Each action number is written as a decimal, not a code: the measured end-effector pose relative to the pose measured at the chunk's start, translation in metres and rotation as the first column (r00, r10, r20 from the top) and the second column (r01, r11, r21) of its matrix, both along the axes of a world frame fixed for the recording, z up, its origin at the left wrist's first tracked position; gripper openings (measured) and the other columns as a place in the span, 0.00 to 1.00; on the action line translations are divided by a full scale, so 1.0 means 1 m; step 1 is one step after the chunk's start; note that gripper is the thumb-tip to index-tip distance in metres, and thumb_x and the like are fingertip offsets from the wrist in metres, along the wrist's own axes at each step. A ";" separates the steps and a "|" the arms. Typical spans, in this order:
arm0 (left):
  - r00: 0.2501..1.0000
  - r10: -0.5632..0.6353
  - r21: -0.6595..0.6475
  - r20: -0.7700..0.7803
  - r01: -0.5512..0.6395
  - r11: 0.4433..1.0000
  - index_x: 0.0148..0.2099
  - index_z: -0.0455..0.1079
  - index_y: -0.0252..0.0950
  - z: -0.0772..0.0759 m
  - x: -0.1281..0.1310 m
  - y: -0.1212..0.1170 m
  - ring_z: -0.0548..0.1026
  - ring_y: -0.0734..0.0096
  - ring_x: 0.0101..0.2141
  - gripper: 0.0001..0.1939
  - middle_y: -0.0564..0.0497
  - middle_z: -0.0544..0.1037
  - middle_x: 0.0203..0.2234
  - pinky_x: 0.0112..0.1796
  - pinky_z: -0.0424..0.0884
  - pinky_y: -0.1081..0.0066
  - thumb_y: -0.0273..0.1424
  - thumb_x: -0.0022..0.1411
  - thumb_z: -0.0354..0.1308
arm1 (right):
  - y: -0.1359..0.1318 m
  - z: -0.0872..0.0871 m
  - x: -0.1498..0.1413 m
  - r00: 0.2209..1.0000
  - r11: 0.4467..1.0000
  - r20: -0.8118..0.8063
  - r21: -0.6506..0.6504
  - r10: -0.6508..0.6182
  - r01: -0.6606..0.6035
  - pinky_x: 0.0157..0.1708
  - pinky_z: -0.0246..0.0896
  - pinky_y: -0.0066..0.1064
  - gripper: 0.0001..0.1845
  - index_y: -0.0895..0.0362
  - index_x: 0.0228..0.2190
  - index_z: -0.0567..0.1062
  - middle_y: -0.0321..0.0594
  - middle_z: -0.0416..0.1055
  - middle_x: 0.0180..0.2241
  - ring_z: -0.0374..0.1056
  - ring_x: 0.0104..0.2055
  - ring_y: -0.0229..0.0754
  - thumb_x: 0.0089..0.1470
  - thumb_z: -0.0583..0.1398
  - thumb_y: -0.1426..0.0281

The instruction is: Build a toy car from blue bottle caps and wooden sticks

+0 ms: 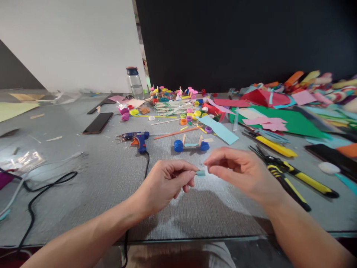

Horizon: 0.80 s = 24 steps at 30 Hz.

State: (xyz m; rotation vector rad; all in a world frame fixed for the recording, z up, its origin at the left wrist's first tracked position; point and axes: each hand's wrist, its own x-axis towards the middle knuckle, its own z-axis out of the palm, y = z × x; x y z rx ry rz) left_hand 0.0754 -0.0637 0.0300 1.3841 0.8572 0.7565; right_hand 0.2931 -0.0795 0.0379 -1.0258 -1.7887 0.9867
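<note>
My left hand [170, 178] is closed in a pinch, thumb against forefinger, on a small blue-green strip [200, 173] whose free end points right. Just beside that end hovers my right hand [240, 169]. Its thumb and forefinger are slightly apart, with nothing I can make out between them. Beyond both hands stands a small model car [192, 145] with blue bottle-cap wheels and upright wooden pieces. A blue glue gun [139, 139] lies to the left of it, its black cord running toward the table's front edge.
On the right lie black-and-yellow pliers [290, 175] and a yellow cutter [275, 146]. Coloured paper [292, 121], caps and sticks crowd the back. A light-blue strip [219, 129], a phone [98, 123] and a water bottle [135, 83] stand or lie farther off. Loose cables [33, 201] cross the left.
</note>
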 end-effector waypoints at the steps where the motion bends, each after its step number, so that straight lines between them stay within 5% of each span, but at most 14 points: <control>1: 1.000 0.004 -0.010 0.009 -0.004 1.000 0.39 0.79 0.34 0.000 0.000 0.000 0.68 0.80 0.20 0.08 0.53 0.74 0.22 0.16 0.58 0.82 0.31 0.61 0.61 | 0.000 0.000 -0.001 0.999 1.000 0.031 0.022 0.019 -0.019 0.32 0.60 0.29 0.03 0.53 0.36 0.78 0.35 0.73 0.33 0.66 0.33 0.36 0.61 0.63 0.68; 7: 0.999 -0.013 -0.062 0.049 0.016 0.998 0.38 0.78 0.33 0.002 -0.002 0.004 0.66 0.82 0.19 0.08 0.55 0.74 0.21 0.16 0.60 0.83 0.32 0.60 0.62 | -0.002 0.001 -0.003 0.988 0.983 0.148 0.176 0.032 -0.058 0.34 0.61 0.30 0.10 0.53 0.39 0.77 0.35 0.74 0.33 0.68 0.36 0.36 0.64 0.56 0.76; 16: 0.996 -0.023 -0.079 0.084 0.029 0.996 0.37 0.75 0.31 0.000 -0.001 0.003 0.66 0.83 0.18 0.08 0.55 0.73 0.21 0.15 0.61 0.84 0.32 0.60 0.61 | -0.002 -0.001 -0.006 0.975 0.936 0.220 0.343 0.002 -0.080 0.34 0.62 0.29 0.05 0.54 0.37 0.76 0.34 0.74 0.33 0.69 0.33 0.35 0.63 0.60 0.75; 24: 0.998 -0.007 -0.028 0.065 0.008 1.000 0.36 0.74 0.31 -0.004 -0.001 0.004 0.65 0.83 0.18 0.08 0.56 0.72 0.21 0.16 0.61 0.83 0.32 0.61 0.59 | -0.001 -0.003 -0.008 0.978 0.958 0.208 0.274 0.023 -0.081 0.32 0.60 0.29 0.04 0.55 0.40 0.76 0.34 0.72 0.32 0.66 0.32 0.35 0.64 0.60 0.69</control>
